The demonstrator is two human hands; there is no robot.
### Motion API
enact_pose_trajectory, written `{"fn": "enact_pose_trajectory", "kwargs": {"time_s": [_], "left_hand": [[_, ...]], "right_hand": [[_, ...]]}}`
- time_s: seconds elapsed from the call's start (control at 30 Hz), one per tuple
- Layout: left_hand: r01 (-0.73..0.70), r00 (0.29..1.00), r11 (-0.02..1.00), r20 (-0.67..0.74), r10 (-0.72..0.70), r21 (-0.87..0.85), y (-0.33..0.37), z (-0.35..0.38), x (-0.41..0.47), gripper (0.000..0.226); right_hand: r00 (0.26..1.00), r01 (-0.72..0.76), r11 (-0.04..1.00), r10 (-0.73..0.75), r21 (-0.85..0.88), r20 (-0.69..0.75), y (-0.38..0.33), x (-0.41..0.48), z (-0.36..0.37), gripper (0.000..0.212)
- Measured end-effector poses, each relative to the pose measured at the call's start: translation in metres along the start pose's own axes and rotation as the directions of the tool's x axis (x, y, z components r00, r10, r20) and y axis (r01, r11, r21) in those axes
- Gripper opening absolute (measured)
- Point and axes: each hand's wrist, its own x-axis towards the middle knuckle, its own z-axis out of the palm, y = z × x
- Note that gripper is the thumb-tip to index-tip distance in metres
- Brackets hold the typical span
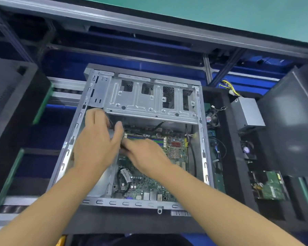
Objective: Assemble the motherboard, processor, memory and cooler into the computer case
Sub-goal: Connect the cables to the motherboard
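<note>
The left hand (96, 144) and right hand (146, 157) meet by the memory slots (146, 139) at twelve o'clock on the motherboard (146, 185). Blur hides whether their fingers grasp anything. Seating likely needs square, even pressure.

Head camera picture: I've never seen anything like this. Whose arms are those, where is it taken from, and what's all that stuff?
There is no robot here. A person wears the camera on their head, so you look down along their own bare arms. The left hand and right hand meet over an open metal case lying flat, with a green motherboard inside. The hands are blurred, so I cannot tell whether they hold anything. To the right, a black tray holds spare parts: a small fan, a grey power supply with yellow wires, and another green board.
</note>
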Motion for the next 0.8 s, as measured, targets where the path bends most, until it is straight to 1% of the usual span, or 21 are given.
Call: {"fn": "enact_pose_trajectory", "kwargs": {"time_s": [0.03, 0.07, 0.1, 0.13, 0.17, 0.2, 0.23, 0.3, 0.33, 0.4, 0.43, 0.47, 0.5, 0.53, 0.57, 0.63, 0.67, 0.73, 0.8], "left_hand": [[-0.02, 0.999, 0.999, -0.028, 0.021, 0.05, 0.007, -0.004, 0.0, 0.025], [-0.058, 0.997, 0.99, -0.05, 0.065, 0.13, 0.015, -0.008, 0.002, 0.024], [-0.112, 0.991, 0.963, -0.049, 0.128, 0.245, 0.025, -0.012, 0.003, 0.027], [-0.169, 0.984, 0.906, 0.009, 0.18, 0.388, 0.034, -0.015, 0.005, 0.035], [-0.217, 0.976, 0.826, 0.143, 0.166, 0.521, 0.043, -0.018, 0.006, 0.046], [-0.25, 0.954, 0.741, 0.289, 0.079, 0.624, 0.049, -0.021, 0.007, 0.056], [-0.278, 0.91, 0.657, 0.412, -0.055, 0.701, 0.053, -0.022, 0.008, 0.064], [-0.357, 0.786, 0.531, 0.554, -0.273, 0.768, 0.06, -0.02, 0.013, 0.066], [-0.391, 0.73, 0.502, 0.593, -0.341, 0.771, 0.065, -0.017, 0.016, 0.063], [-0.457, 0.664, 0.496, 0.654, -0.362, 0.738, 0.073, -0.004, 0.022, 0.057], [-0.472, 0.625, 0.512, 0.682, -0.379, 0.717, 0.073, 0.006, 0.025, 0.061], [-0.473, 0.563, 0.547, 0.714, -0.415, 0.691, 0.07, 0.015, 0.026, 0.067], [-0.45, 0.479, 0.613, 0.755, -0.448, 0.649, 0.065, 0.023, 0.026, 0.071], [-0.418, 0.412, 0.673, 0.788, -0.458, 0.61, 0.058, 0.029, 0.026, 0.067], [-0.393, 0.396, 0.704, 0.8, -0.451, 0.591, 0.049, 0.033, 0.025, 0.058], [-0.398, 0.437, 0.688, 0.785, -0.439, 0.607, 0.035, 0.035, 0.026, 0.041], [-0.41, 0.432, 0.686, 0.79, -0.434, 0.601, 0.03, 0.036, 0.026, 0.038], [-0.429, 0.394, 0.711, 0.824, -0.407, 0.556, 0.02, 0.039, 0.027, 0.031], [-0.452, 0.398, 0.708, 0.833, -0.384, 0.542, 0.011, 0.041, 0.028, 0.025]], "right_hand": [[1.0, 0.003, 1.0, -0.003, -0.012, 0.021, -0.006, -0.001, -0.002, 0.014], [0.998, 0.01, 0.999, -0.007, -0.034, 0.063, -0.01, -0.003, -0.005, 0.009], [0.994, 0.029, 0.998, -0.022, -0.061, 0.109, -0.014, -0.004, -0.006, 0.008], [0.987, 0.057, 0.994, -0.042, -0.096, 0.155, -0.02, -0.006, -0.008, 0.022], [0.975, 0.107, 0.987, -0.081, -0.118, 0.205, -0.025, -0.007, -0.009, 0.034], [0.961, 0.131, 0.985, -0.098, -0.114, 0.26, -0.031, -0.009, -0.01, 0.041], [0.946, 0.145, 0.986, -0.113, -0.086, 0.304, -0.037, -0.011, -0.011, 0.042], [0.927, 0.143, 0.99, -0.135, 0.003, 0.35, -0.045, -0.015, -0.004, 0.035], [0.921, 0.134, 0.99, -0.141, 0.045, 0.364, -0.048, -0.016, 0.0, 0.029], [0.903, 0.094, 0.989, -0.132, 0.111, 0.409, -0.052, -0.017, 0.008, 0.017], [0.889, 0.084, 0.99, -0.126, 0.114, 0.441, -0.053, -0.018, 0.008, 0.013], [0.876, 0.078, 0.991, -0.123, 0.113, 0.466, -0.054, -0.018, 0.008, 0.013], [0.878, 0.062, 0.987, -0.123, 0.145, 0.462, -0.053, -0.018, 0.008, 0.01], [0.892, 0.017, 0.977, -0.11, 0.211, 0.438, -0.051, -0.02, 0.007, 0.013], [0.905, -0.023, 0.962, -0.096, 0.273, 0.415, -0.05, -0.021, 0.006, 0.022], [0.911, -0.072, 0.939, -0.075, 0.336, 0.406, -0.045, -0.024, 0.007, 0.032], [0.903, -0.092, 0.936, -0.067, 0.341, 0.425, -0.042, -0.025, 0.01, 0.032], [0.88, -0.117, 0.933, -0.061, 0.339, 0.47, -0.035, -0.026, 0.013, 0.027], [0.879, -0.119, 0.932, -0.061, 0.342, 0.474, -0.027, -0.025, 0.007, 0.024]]}}
